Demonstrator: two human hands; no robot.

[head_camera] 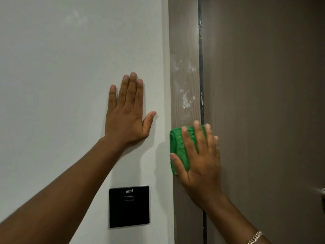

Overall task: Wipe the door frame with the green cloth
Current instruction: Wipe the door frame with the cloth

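A grey-brown wood-grain door frame (pixel 184 50) runs top to bottom right of centre, with white smears on it above my right hand. My right hand (pixel 200 161) lies flat, fingers spread, pressing a folded green cloth (pixel 177 147) against the frame. The cloth shows at the hand's left and between the fingers; the rest is hidden under the palm. My left hand (pixel 127 111) rests flat and open on the white wall (pixel 70 67), left of the frame, holding nothing.
A brown door (pixel 263 103) fills the right side, with a dark gap (pixel 201 50) between it and the frame. A metal handle (pixel 322 194) shows at the right edge. A black square wall panel (pixel 129 206) sits on the wall below my left hand.
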